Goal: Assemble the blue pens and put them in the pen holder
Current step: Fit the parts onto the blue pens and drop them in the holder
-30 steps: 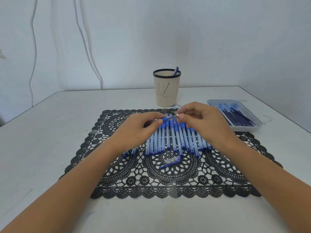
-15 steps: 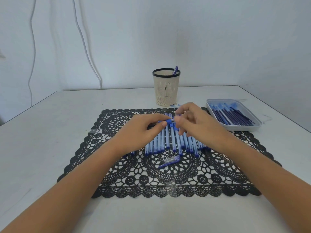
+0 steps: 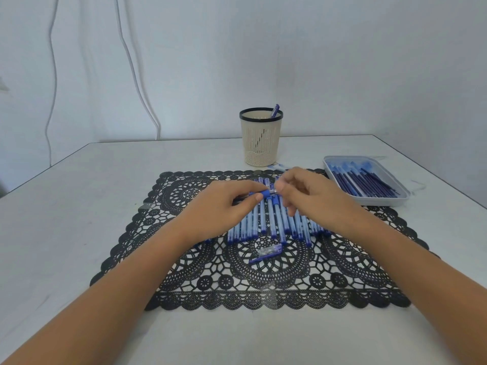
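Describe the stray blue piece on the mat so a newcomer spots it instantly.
On the white table lies a black lace mat, with a row of blue pens side by side across it. Just nearer the person than that row, on the central rosette, lies the stray piece. It is alone, far shorter than the pens, part clear, and slanted.

This is a plain room with a desk set up for handwork, more home or small office than workshop. A white table [image 3: 79, 206] stands against a bare pale wall [image 3: 342, 61] with loose cables [image 3: 132, 67] hanging down it. A black lace mat [image 3: 290, 285] lies by the table's front edge.
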Tool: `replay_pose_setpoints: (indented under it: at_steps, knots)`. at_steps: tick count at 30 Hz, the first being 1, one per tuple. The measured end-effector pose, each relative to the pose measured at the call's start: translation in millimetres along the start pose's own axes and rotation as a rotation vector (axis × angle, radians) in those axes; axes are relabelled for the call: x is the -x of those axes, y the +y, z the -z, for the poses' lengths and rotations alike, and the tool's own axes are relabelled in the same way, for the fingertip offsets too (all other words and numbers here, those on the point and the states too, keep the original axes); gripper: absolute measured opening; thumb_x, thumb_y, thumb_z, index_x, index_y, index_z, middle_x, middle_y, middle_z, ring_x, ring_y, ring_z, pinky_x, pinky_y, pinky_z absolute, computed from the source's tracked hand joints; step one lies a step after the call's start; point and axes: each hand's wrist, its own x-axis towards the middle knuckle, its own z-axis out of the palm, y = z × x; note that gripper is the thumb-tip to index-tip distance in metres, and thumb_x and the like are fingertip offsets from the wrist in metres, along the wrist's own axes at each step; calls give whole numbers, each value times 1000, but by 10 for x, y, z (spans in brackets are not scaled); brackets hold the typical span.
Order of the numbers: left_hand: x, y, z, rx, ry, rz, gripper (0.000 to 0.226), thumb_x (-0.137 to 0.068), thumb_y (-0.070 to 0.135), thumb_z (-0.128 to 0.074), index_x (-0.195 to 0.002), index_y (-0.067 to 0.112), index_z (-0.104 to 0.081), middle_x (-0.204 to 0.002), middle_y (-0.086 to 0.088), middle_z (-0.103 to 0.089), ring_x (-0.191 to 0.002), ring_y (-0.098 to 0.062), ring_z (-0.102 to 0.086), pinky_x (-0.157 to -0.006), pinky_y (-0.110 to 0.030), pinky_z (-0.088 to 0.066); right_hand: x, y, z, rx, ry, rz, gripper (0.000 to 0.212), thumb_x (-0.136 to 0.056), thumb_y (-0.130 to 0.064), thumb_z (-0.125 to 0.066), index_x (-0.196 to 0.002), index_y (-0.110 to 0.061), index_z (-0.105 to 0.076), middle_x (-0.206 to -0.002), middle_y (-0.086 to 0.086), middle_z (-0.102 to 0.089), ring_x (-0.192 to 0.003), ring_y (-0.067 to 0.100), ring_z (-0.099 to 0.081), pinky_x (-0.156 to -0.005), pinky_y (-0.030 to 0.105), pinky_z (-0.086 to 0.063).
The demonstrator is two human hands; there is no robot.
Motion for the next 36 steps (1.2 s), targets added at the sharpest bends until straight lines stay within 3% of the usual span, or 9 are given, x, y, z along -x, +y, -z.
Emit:
replay_pose_setpoints:
  at_steps: [2, 6, 10, 16, 20, 23, 25, 30, 36]
  knots:
    - [0, -2, 0, -5, -3, -6, 25, -93, 31, -49, -114, 29, -63, -66, 10, -62, -58, -7, -52, -56, -16, -39, 13, 5, -1, 34, -28, 21, 7, -92, -34, -50, -92, -27, -53, -71, -7, -61, -58, -4, -57, -61, 15, -45]
    - [8, -2, -4, -31, -23, -14, 26, -93, 33, -49, -115, 29, -63, -68, 24, -60, -61, -6, -54, -59, -18, -41, 2, 5, 2, 50, 6, 22, 22, -93, -39, -44, -81, -24, -54, -70, -6, -60, -57, -4, -56, -61, 18, -42]
    - [5, 1, -1, -40, -9, -30, 25, -93, 32, -49, -114, 29, -63, -76, 31, -57, -69, 3, -55, -62, -14, -39, 2, 42, 2, 17, -26, 47, 4, -89, -30, -56, -85, -32, -54, -73, -10, -58, -71, 14, -61, -70, 27, -49]
    - [-5, 5, -13, -19, 36, -64, 30, -92, 37, -48, -114, 26, -64, -97, 9, -69, -85, -8, -62, -77, -32, -50, 3, 10, 12, 86, 15, 103, 16, -91, -26, -54, -76, -31, -52, -68, -12, -53, -62, -2, -48, -60, 9, -37]
    - [-7, -12, -18, -55, 33, -80, 27, -93, 31, -51, -116, 24, -64, -103, 11, -67, -87, -3, -59, -78, -22, -48, 0, 2, 13, 101, -14, 59, 11, -91, -31, -53, -81, -33, -52, -74, -13, -54, -66, -2, -48, -61, 10, -37]
    - [-11, -75, 11, -94, 30, -26, 28, -93, 31, -49, -117, 25, -62, -96, 15, -65, -76, 11, -51, -70, -9, -38, 18, 8, 44, 173, -117, -30, 18, -88, -43, -54, -98, -30, -47, -84, -9, -57, -74, 2, -51, -66, 16, -41]
    - [-10, -131, 42, -81, 63, 51, 27, -94, 32, -48, -117, 25, -61, -77, 22, -58, -65, 16, -48, -62, -5, -32, 49, -27, 80, 213, -191, -18, 26, -84, -45, -58, -102, -31, -46, -86, -8, -58, -78, 3, -54, -69, 19, -43]
    - [-10, -200, 57, -77, 100, 139, 28, -93, 36, -48, -117, 24, -58, -71, 15, -55, -63, 4, -51, -60, -13, -35, 132, -155, 37, 404, -520, 110, 26, -80, -46, -65, -104, -38, -62, -103, -12, -47, -92, 0, -49, -77, 12, -38]
    - [-14, -195, 54, -83, 64, 145, 21, -93, 28, -49, -107, 19, -62, -77, 14, -59, -70, -1, -53, -60, -10, -35, 120, -115, -39, 400, -469, 149, 13, -83, -34, -65, -94, -31, -62, -97, -14, -51, -89, -3, -49, -77, 11, -39]
